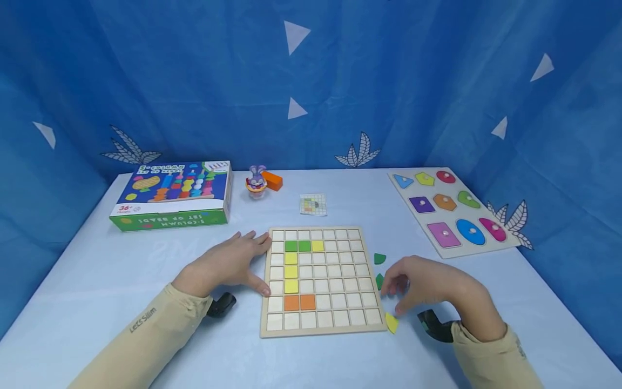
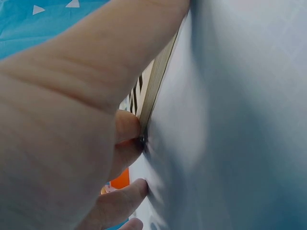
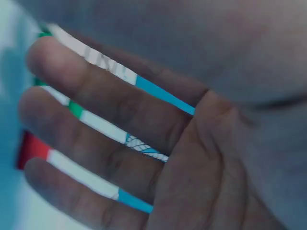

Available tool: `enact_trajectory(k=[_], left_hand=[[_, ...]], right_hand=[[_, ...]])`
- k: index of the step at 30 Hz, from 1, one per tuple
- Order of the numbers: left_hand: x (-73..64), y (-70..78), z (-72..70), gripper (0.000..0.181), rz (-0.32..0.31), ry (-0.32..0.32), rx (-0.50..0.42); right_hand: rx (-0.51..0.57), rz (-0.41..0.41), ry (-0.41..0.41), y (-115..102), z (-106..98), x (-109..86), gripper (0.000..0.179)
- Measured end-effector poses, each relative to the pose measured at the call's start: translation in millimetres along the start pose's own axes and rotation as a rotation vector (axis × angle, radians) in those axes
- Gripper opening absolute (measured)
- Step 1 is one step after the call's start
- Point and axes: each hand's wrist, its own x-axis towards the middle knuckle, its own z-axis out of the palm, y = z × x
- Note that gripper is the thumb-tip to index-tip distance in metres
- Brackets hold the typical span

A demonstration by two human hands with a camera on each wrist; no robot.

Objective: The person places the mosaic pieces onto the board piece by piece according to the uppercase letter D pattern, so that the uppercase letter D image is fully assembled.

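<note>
A wooden grid board point(image 1: 325, 332) lies on the table in the head view. Green tiles point(image 1: 304, 246), yellow tiles point(image 1: 291, 272) and orange tiles point(image 1: 308, 302) sit in some of its squares. My left hand point(image 1: 230, 265) touches the board's left edge with thumb and fingertips; the left wrist view shows fingers point(image 2: 128, 125) at the wooden side. Just right of the board hovers my right hand point(image 1: 420, 283), fingers loosely bent and holding nothing visible. Around it lie two green rounded pieces, one farther back point(image 1: 380, 258) and one partly hidden by the fingers, and a yellow piece point(image 1: 391, 323) against the board's corner.
Behind the board lies a small pattern card point(image 1: 313, 205). A bead-set box point(image 1: 172, 197) stands back left, near a rabbit figure point(image 1: 256, 181) and an orange block point(image 1: 272, 181). At the back right is a shape puzzle board point(image 1: 449, 216). Blue curtains point(image 1: 311, 81) surround the table.
</note>
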Motion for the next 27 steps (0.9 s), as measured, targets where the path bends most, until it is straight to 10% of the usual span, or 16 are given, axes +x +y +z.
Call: enact_trajectory(k=[27], left_hand=[[5.3,-1.0,1.5,0.128,-0.021,-0.016,-0.002]], right_hand=[[0.045,0.066,0.044,13,28,-8.9,0.032]])
